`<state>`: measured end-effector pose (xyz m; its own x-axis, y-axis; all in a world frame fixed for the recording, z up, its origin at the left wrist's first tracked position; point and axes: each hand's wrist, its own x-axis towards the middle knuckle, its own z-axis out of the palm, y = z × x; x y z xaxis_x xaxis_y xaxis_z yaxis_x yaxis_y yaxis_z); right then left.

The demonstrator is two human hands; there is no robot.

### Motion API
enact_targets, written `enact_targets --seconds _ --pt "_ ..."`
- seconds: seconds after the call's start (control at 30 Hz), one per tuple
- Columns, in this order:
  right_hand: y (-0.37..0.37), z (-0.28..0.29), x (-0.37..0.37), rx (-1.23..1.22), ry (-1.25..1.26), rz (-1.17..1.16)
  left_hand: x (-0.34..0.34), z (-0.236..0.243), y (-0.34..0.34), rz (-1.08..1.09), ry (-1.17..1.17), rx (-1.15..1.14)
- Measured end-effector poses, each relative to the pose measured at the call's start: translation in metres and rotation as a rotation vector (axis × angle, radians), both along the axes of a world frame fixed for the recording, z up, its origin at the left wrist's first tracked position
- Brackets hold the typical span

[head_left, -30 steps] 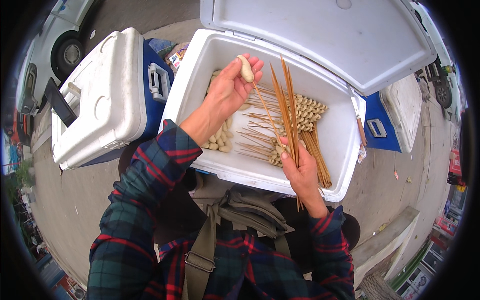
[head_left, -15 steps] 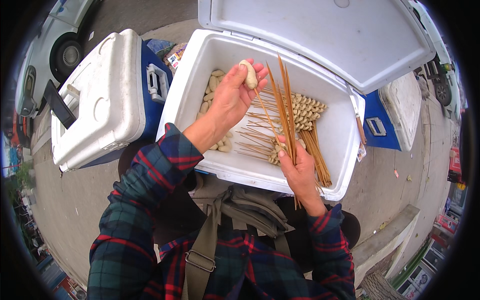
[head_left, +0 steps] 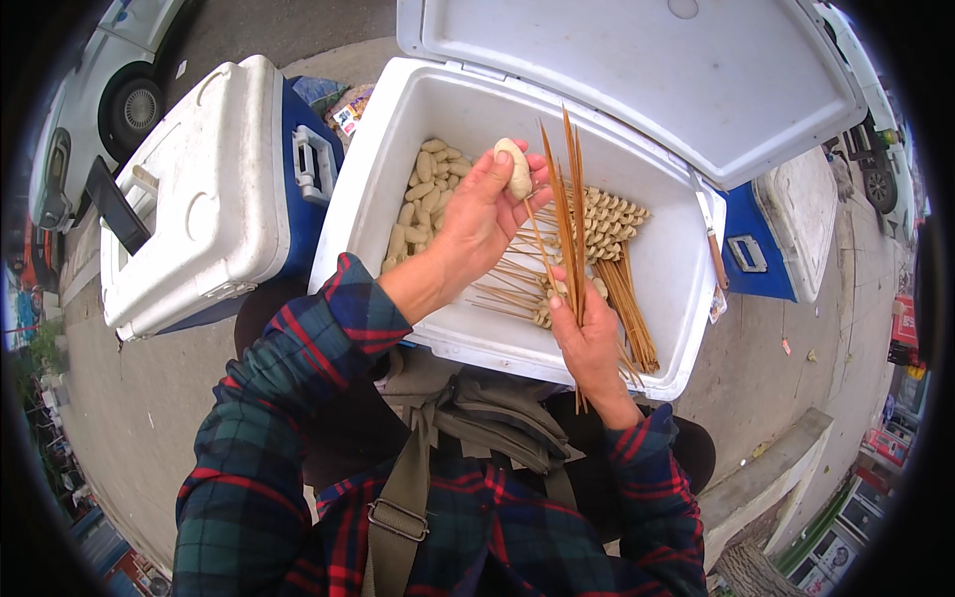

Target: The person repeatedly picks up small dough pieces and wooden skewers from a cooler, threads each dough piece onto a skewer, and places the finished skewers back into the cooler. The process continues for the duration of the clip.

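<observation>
left hand (head_left: 476,221) pinches a pale lump (head_left: 514,171), seemingly steadying it on its skewer (head_left: 538,235); right hand (head_left: 594,345) clasps more skewers (head_left: 574,214) by the cooler's near edge (head_left: 497,357).

Can't see the upper tip of the single skewer (head_left: 538,231), lost inside or behind the pale oblong piece (head_left: 513,169). Can't count the bundled skewers (head_left: 570,221), partly wrapped by the right hand (head_left: 589,343), nor the loose pale pieces (head_left: 426,191) towards eleven o'clock, partly covered by the left hand (head_left: 476,214). Can't follow the white lid (head_left: 637,75) past the upper edge at one o'clock, likewise the white vehicle (head_left: 114,45) at ten. Can't identify the panels (head_left: 861,515) at four, too small and blurred.
</observation>
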<state>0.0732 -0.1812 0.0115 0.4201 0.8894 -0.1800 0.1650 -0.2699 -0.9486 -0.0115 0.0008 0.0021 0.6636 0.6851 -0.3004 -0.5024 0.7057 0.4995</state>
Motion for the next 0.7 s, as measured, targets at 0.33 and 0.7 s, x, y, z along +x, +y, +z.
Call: enact_targets --seconds 0.33,0.7 --pt "0.010 0.008 -0.002 0.004 0.323 -0.082 -0.001 -0.002 -0.015 -0.110 0.000 0.011" --pt "0.018 0.006 0.036 -0.013 0.170 -0.091 0.001 -0.019 -0.022 -0.327 0.175 0.081"
